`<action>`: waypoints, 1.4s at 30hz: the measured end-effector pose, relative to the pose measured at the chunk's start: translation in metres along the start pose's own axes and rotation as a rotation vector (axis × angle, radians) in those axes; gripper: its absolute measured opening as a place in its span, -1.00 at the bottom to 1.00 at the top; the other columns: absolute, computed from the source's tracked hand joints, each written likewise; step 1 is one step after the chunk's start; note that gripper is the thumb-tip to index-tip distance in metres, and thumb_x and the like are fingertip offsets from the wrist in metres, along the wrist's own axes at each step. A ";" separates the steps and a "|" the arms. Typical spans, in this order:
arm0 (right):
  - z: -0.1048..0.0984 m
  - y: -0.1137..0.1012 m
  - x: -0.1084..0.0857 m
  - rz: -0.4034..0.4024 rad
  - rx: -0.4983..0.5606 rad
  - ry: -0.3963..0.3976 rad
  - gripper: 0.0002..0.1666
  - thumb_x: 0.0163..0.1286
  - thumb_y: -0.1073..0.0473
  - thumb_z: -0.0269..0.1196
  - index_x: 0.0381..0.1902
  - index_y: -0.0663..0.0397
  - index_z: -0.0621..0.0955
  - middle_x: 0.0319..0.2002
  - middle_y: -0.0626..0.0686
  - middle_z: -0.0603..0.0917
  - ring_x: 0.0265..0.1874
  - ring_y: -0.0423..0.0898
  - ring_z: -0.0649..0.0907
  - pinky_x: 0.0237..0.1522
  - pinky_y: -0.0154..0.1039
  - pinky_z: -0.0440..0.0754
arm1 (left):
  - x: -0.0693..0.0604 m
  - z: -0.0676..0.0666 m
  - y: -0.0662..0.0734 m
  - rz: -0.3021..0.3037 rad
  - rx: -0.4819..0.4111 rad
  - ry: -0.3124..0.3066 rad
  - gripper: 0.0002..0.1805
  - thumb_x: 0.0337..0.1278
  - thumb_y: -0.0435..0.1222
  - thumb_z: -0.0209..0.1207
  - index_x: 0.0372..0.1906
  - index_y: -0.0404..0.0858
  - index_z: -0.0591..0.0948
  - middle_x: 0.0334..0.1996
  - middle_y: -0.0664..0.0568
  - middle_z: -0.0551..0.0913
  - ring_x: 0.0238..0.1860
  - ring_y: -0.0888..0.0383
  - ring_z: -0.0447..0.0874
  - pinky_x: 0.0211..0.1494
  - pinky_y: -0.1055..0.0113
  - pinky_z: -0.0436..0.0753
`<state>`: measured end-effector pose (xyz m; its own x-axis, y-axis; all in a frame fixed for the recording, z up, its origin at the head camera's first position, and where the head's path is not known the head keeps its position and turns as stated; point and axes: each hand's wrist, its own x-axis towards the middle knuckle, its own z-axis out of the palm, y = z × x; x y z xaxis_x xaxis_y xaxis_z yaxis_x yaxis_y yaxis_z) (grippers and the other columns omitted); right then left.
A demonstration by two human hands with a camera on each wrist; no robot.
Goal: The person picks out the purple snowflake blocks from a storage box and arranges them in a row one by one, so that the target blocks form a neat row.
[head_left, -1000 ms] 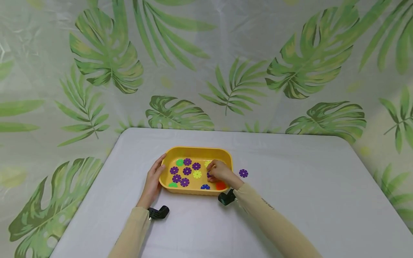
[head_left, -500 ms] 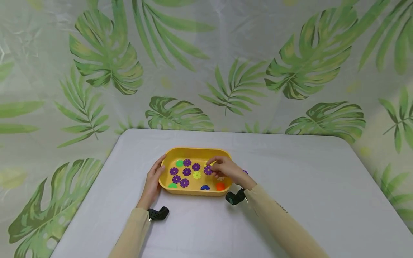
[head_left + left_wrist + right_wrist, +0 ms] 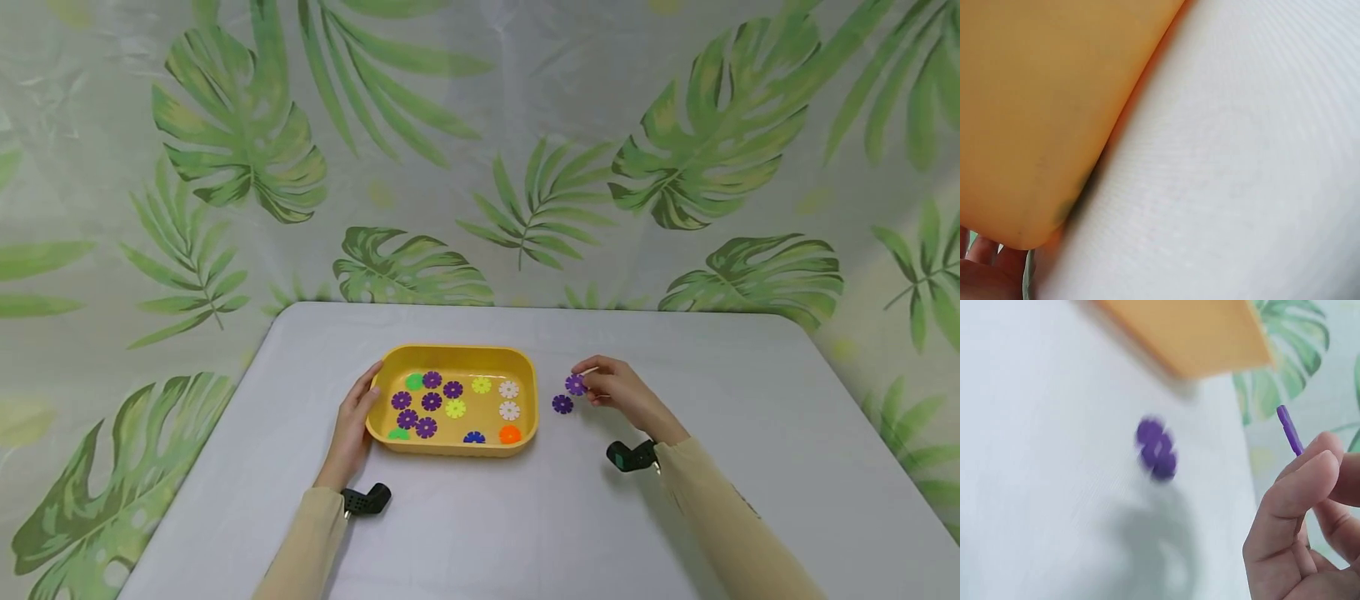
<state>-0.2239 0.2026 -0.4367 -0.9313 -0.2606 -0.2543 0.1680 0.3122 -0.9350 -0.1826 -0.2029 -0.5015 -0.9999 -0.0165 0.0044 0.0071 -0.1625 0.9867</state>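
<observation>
A yellow plastic tray (image 3: 453, 448) holds several notched snowflake discs in purple, green, yellow, white, blue and orange. My left hand (image 3: 349, 427) grips the tray's left end, its thumb at the rim. The left wrist view shows the tray's outer wall (image 3: 1054, 112) and part of that hand's fingers (image 3: 984, 250). To the right of the tray, my right hand (image 3: 626, 394) pinches a purple snowflake disc (image 3: 575, 384) between thumb and fingertips. The disc appears edge-on in the right wrist view. Another purple disc (image 3: 562, 404) lies on the table just below it, blurred in the right wrist view.
A white cloth covers the table (image 3: 720, 400). Behind it hangs a curtain (image 3: 420, 192) printed with green leaves. Each wrist carries a black camera, such as the one on the right wrist (image 3: 632, 456).
My right hand has lifted a purple disc out of the tray and carried it right, over the table beside the other purple disc. The left hand stays on the tray.
</observation>
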 end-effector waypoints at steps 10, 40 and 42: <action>-0.012 0.035 0.000 0.055 -0.109 0.025 -0.69 0.37 0.42 -0.05 0.00 0.54 0.44 -0.35 0.18 0.59 -0.53 -0.15 0.63 -0.40 -0.29 0.68 | -0.002 0.000 -0.002 -0.010 0.003 0.012 -0.51 0.48 -0.13 -0.09 0.43 0.00 0.27 0.44 0.18 0.13 0.42 0.17 0.08 0.38 0.30 0.25; 0.111 -0.061 0.055 0.009 0.088 -0.212 -0.58 0.49 0.23 0.04 0.20 0.38 0.44 0.10 0.37 0.51 -0.04 0.29 0.59 0.00 -0.06 0.62 | 0.000 0.000 -0.001 0.036 0.019 -0.011 -0.51 0.50 -0.17 -0.14 0.45 -0.06 0.25 0.46 0.12 0.09 0.45 0.16 -0.03 0.43 0.24 0.14; 0.121 -0.062 0.060 0.028 0.079 -0.240 -0.59 0.49 0.24 0.03 0.19 0.38 0.44 0.09 0.35 0.52 -0.05 0.27 0.60 0.02 -0.02 0.61 | 0.000 0.000 -0.002 0.038 0.026 -0.009 -0.51 0.50 -0.17 -0.13 0.45 -0.05 0.25 0.46 0.12 0.09 0.45 0.15 -0.03 0.43 0.24 0.14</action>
<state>-0.2515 0.0571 -0.4237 -0.8243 -0.4649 -0.3232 0.2265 0.2525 -0.9407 -0.1825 -0.2028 -0.5031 -0.9990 -0.0136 0.0434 0.0449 -0.1364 0.9896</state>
